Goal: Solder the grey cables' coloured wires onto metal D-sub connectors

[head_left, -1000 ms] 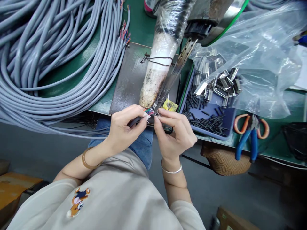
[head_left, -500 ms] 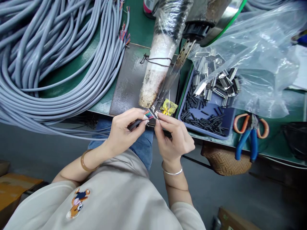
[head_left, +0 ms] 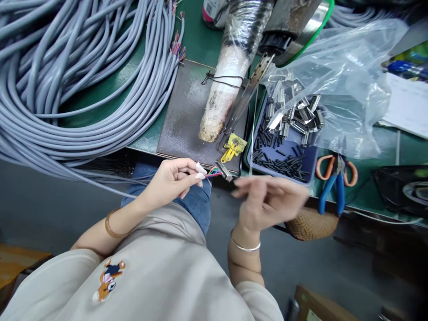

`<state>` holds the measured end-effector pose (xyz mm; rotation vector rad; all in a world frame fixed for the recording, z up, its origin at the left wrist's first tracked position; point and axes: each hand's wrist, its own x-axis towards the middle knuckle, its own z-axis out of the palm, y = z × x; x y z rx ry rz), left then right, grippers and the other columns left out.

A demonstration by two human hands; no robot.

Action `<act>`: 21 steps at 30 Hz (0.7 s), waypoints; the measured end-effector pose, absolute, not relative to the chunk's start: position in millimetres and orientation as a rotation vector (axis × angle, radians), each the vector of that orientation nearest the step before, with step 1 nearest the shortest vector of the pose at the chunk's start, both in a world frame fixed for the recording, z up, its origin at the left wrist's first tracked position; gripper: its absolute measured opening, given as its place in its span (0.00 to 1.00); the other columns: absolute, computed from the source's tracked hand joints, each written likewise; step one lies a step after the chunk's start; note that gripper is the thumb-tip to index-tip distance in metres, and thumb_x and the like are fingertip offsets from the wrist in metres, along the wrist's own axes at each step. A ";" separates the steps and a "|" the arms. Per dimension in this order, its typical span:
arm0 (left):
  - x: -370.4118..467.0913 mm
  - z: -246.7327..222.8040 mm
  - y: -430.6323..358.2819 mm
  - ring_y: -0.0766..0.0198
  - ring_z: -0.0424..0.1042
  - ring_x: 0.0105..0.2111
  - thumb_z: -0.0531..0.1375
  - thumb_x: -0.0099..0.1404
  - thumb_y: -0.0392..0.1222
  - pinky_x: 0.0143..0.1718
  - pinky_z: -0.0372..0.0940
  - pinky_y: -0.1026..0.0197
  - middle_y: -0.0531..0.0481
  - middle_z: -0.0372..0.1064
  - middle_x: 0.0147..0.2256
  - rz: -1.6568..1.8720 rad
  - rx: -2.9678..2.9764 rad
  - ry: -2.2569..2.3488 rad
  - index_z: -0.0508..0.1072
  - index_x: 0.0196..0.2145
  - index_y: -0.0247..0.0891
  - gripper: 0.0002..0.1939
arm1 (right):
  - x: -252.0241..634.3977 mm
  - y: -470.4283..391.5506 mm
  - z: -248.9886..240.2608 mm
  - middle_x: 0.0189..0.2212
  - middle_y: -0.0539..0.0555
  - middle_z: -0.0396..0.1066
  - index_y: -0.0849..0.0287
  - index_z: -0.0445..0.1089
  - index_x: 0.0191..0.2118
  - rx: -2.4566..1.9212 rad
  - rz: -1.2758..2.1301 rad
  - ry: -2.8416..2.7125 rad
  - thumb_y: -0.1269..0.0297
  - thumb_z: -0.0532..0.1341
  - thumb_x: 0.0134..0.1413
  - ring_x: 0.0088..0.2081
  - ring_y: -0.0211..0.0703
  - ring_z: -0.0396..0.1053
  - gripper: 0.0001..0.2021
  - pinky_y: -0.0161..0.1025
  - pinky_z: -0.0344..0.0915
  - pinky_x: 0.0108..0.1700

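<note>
My left hand (head_left: 177, 178), with white coverings on the thumb and forefinger tips, pinches a bundle of thin coloured wires (head_left: 212, 171). Their far ends meet a metal multi-pin connector (head_left: 223, 171) that sticks out past my fingertips over the table's front edge. My right hand (head_left: 270, 198) is apart from the connector, just in front of the blue tray (head_left: 309, 171). Motion smears its fingers. A thin pale strand (head_left: 253, 138) runs down to these fingers; whether they hold it is unclear. Above the connector, a soldering iron's slim shaft (head_left: 245, 96) slants down over a dark board (head_left: 183, 107).
Coiled grey cables (head_left: 83, 138) cover the left side. A wrapped white tube (head_left: 222, 93) hangs over the board, near a yellow clip (head_left: 230, 149). The tray holds metal connectors (head_left: 306, 113) and short black sleeves (head_left: 281, 165). Blue-handled pliers (head_left: 331, 189) and a plastic bag (head_left: 354, 89) lie right.
My right hand has let go of the connector and swung right toward the tray. My left hand still grips the wires, and the connector has come down slightly, away from the iron's tip.
</note>
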<state>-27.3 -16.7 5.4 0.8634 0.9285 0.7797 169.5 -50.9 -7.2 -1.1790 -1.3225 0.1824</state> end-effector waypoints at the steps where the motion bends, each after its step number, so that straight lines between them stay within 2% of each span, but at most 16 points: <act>1: -26.3 4.5 -19.0 0.76 0.61 0.14 0.74 0.58 0.50 0.14 0.57 0.71 0.49 0.77 0.26 0.815 0.874 0.951 0.77 0.35 0.33 0.18 | 169.9 -56.2 -2.0 0.23 0.42 0.70 0.52 0.72 0.42 -1.150 0.101 -1.308 0.65 0.63 0.66 0.15 0.33 0.64 0.01 0.32 0.58 0.17; 2: -25.2 3.3 -21.5 0.76 0.61 0.14 0.74 0.59 0.49 0.14 0.57 0.71 0.49 0.76 0.26 0.848 0.890 0.967 0.77 0.36 0.33 0.17 | 169.5 -61.4 3.5 0.22 0.41 0.66 0.52 0.73 0.41 -1.182 0.063 -1.330 0.63 0.63 0.67 0.14 0.32 0.59 0.02 0.33 0.55 0.17; 4: -23.2 1.3 -26.5 0.76 0.61 0.15 0.73 0.60 0.48 0.15 0.56 0.71 0.51 0.75 0.26 0.898 0.933 0.980 0.78 0.37 0.33 0.16 | 165.6 -69.4 13.2 0.20 0.43 0.64 0.53 0.75 0.39 -1.397 0.154 -1.629 0.61 0.62 0.68 0.16 0.32 0.61 0.06 0.34 0.58 0.21; 7: -22.1 0.7 -31.6 0.76 0.59 0.16 0.72 0.62 0.46 0.15 0.55 0.71 0.53 0.72 0.24 0.940 1.018 0.966 0.78 0.36 0.33 0.13 | 154.7 -71.6 18.7 0.16 0.41 0.61 0.56 0.74 0.34 -1.466 0.216 -1.966 0.61 0.64 0.66 0.17 0.31 0.60 0.08 0.33 0.58 0.24; 10: -23.4 3.3 -35.1 0.74 0.60 0.16 0.69 0.65 0.44 0.17 0.56 0.69 0.54 0.72 0.24 0.968 1.113 0.932 0.79 0.36 0.34 0.10 | 151.1 -69.0 15.4 0.17 0.42 0.65 0.56 0.73 0.31 -1.438 0.282 -1.952 0.66 0.62 0.67 0.18 0.29 0.61 0.11 0.32 0.57 0.25; 12: -23.9 5.7 -38.3 0.73 0.62 0.18 0.68 0.67 0.42 0.19 0.59 0.67 0.52 0.76 0.26 1.022 1.230 0.964 0.80 0.38 0.34 0.07 | 159.5 -69.1 13.3 0.19 0.43 0.69 0.55 0.75 0.31 -1.412 0.320 -1.824 0.65 0.63 0.66 0.18 0.31 0.62 0.10 0.33 0.58 0.24; 14: -22.1 7.3 -43.4 0.71 0.66 0.21 0.66 0.69 0.38 0.22 0.61 0.67 0.49 0.79 0.30 1.131 1.420 1.035 0.81 0.39 0.35 0.05 | 178.1 -68.0 13.2 0.20 0.44 0.70 0.53 0.77 0.32 -1.413 0.192 -1.592 0.62 0.63 0.66 0.18 0.35 0.63 0.09 0.36 0.57 0.22; 16: -17.2 8.0 -50.5 0.69 0.71 0.25 0.65 0.70 0.36 0.25 0.64 0.66 0.48 0.81 0.34 1.233 1.658 1.058 0.80 0.41 0.36 0.04 | 205.1 -60.3 14.5 0.16 0.45 0.65 0.52 0.78 0.33 -1.432 -0.091 -1.386 0.60 0.64 0.66 0.16 0.37 0.59 0.09 0.39 0.53 0.20; 17: -13.8 8.0 -54.7 0.68 0.72 0.26 0.65 0.70 0.36 0.26 0.65 0.66 0.48 0.82 0.35 1.257 1.789 1.039 0.80 0.41 0.37 0.03 | 220.8 -53.0 15.0 0.18 0.47 0.67 0.52 0.79 0.35 -1.545 -0.151 -1.378 0.59 0.64 0.66 0.18 0.39 0.62 0.08 0.41 0.54 0.22; 19: -6.4 7.2 -63.2 0.65 0.74 0.28 0.63 0.72 0.36 0.30 0.67 0.63 0.48 0.82 0.34 1.232 2.082 0.970 0.79 0.39 0.37 0.04 | 253.2 -32.5 14.0 0.22 0.50 0.72 0.52 0.79 0.33 -1.725 -0.212 -1.599 0.58 0.67 0.63 0.21 0.40 0.65 0.08 0.43 0.58 0.25; 20: -3.2 6.3 -66.7 0.65 0.74 0.27 0.61 0.73 0.33 0.29 0.66 0.62 0.48 0.80 0.31 1.167 2.232 0.921 0.79 0.36 0.37 0.07 | 268.5 -20.8 12.1 0.21 0.50 0.72 0.51 0.78 0.28 -1.742 -0.275 -1.704 0.56 0.69 0.61 0.19 0.38 0.62 0.11 0.43 0.57 0.25; 21: -0.8 5.0 -69.0 0.64 0.73 0.25 0.59 0.72 0.31 0.28 0.65 0.61 0.48 0.79 0.29 1.064 2.338 0.853 0.78 0.34 0.36 0.10 | 282.4 -9.2 9.2 0.23 0.50 0.74 0.51 0.78 0.27 -1.799 -0.224 -1.806 0.55 0.68 0.62 0.20 0.37 0.63 0.12 0.42 0.58 0.27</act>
